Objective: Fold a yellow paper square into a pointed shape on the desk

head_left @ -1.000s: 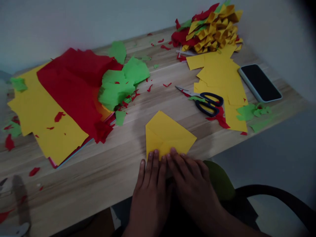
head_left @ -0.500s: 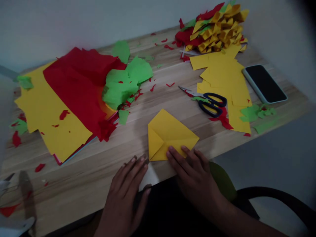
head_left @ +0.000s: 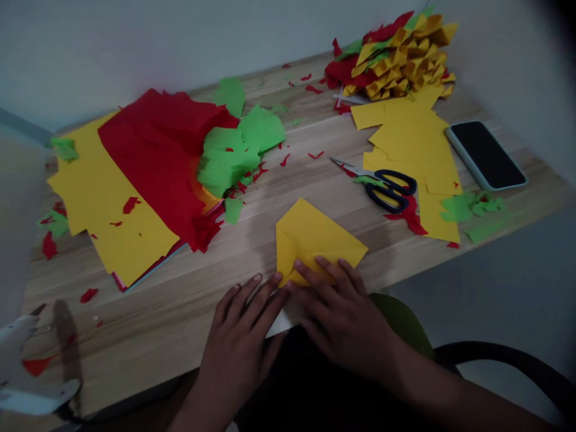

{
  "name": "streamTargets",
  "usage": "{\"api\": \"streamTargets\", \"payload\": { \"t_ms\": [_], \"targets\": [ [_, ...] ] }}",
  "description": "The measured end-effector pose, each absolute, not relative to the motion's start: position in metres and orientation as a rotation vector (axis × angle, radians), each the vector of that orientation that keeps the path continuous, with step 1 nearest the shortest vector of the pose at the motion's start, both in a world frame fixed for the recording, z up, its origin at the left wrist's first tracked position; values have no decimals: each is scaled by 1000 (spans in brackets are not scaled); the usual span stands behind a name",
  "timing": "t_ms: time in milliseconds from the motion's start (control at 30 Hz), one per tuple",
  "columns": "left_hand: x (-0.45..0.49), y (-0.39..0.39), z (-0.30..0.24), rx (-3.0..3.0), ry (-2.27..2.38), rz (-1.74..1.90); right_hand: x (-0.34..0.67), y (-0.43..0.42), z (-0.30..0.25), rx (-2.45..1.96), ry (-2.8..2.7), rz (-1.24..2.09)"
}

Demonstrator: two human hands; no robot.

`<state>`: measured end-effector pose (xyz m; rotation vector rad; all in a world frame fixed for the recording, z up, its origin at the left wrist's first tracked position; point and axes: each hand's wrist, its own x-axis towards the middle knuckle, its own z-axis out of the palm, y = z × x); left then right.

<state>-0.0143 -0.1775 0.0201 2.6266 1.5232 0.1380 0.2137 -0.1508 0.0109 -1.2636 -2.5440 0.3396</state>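
Note:
A folded piece of yellow paper (head_left: 321, 231) with crease lines lies near the table's front edge. My right hand (head_left: 342, 309) rests over its lower part, fingers stretched out and pressing on it. My left hand (head_left: 249, 321) lies flat at the lower left corner, fingers spread, its fingertips touching the paper's edge and close to my right fingers. Part of the paper's lower edge is hidden under the fingers. Beyond it lie scissors (head_left: 389, 191) with dark blue handles, a green scrap across their blades.
Yellow sheets (head_left: 108, 204), red paper (head_left: 157, 150) and green paper (head_left: 229, 159) spread at the left. A pile of folded yellow pieces (head_left: 409, 63) stands at the back right, near yellow sheets (head_left: 409, 138) and a phone (head_left: 488, 155). A white glue gun (head_left: 27, 366) stands front left.
My right hand has slid left along the lower part of the yellow paper. My left hand has come up to its corner. The whole view has shifted slightly.

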Motion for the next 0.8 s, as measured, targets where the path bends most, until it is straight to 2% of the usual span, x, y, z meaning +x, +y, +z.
{"api": "streamTargets", "payload": {
  "t_ms": [500,800],
  "targets": [
    [-18,-170,18,2647,1400,210,209,-146,0,-1342,-2454,261],
    [-14,-119,19,2459,1440,274,209,-143,2,-1418,-2510,292]
  ]
}}
